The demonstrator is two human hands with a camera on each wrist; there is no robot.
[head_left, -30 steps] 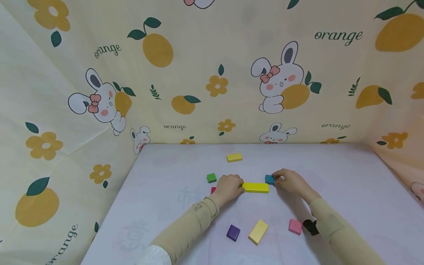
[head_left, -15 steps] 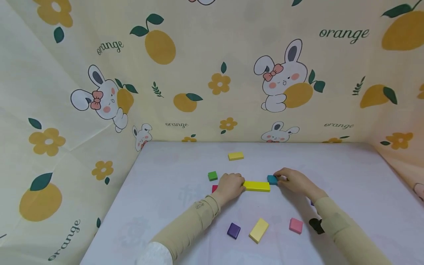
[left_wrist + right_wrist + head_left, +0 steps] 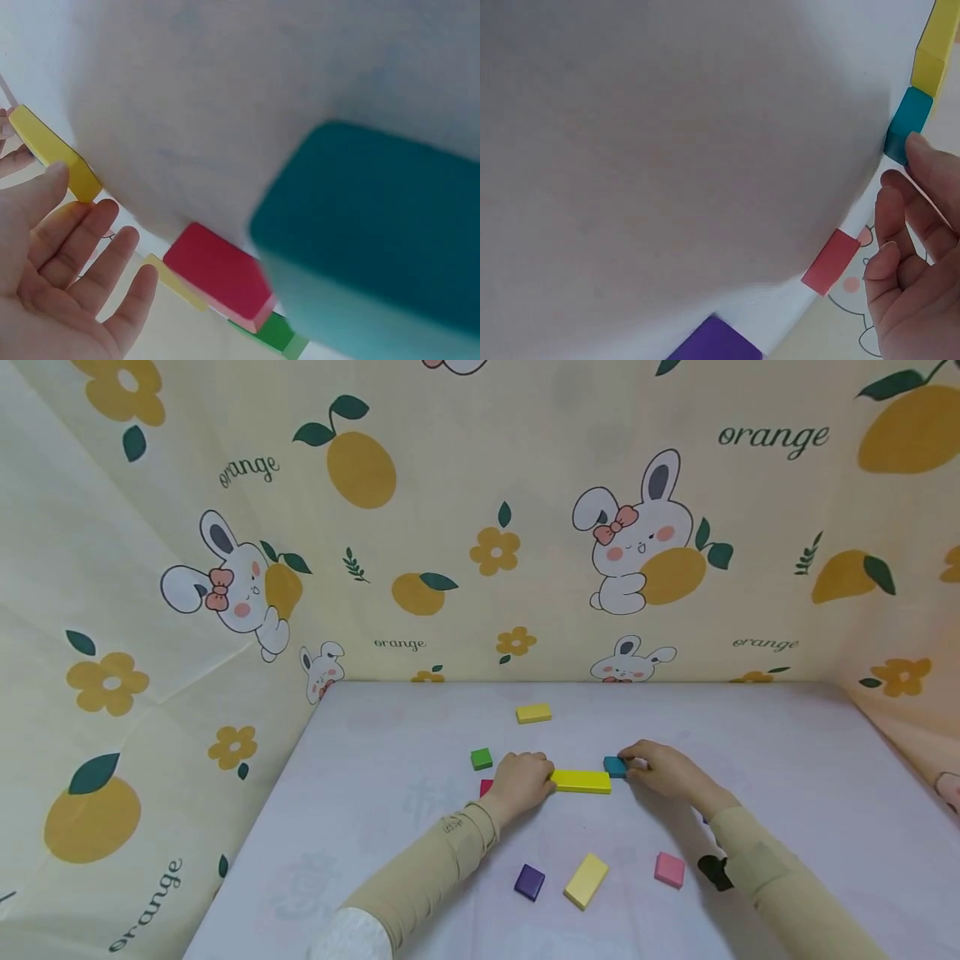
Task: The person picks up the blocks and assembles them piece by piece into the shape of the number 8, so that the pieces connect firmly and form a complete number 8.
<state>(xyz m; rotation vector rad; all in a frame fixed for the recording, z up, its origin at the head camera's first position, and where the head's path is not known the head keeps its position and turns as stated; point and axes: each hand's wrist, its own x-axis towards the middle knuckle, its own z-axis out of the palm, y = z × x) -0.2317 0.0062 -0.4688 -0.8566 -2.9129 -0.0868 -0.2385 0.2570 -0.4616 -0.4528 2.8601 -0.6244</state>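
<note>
My left hand (image 3: 522, 787) pinches the near-left end of a long yellow block (image 3: 582, 782) lying on the table; in the left wrist view the thumb lies on that block (image 3: 52, 146) and the other fingers spread out. At its right end, slightly farther back, is a small teal block (image 3: 615, 767). The thumb and fingers of my right hand (image 3: 663, 768) pinch this block. The right wrist view has the teal block (image 3: 909, 124) against or very close to the yellow block's end (image 3: 932, 60); whether they touch, I cannot tell.
Around the hands lie a green block (image 3: 482, 759), a partly hidden red block (image 3: 486, 787) and a yellow block (image 3: 533, 713). Nearer are a purple block (image 3: 529, 882), a pale yellow block (image 3: 586, 882) and a pink block (image 3: 670, 870). Another teal block (image 3: 375, 225) looms below my left wrist.
The head view has shifted slightly. Both hands hold their blocks in nearly the same places as before.
</note>
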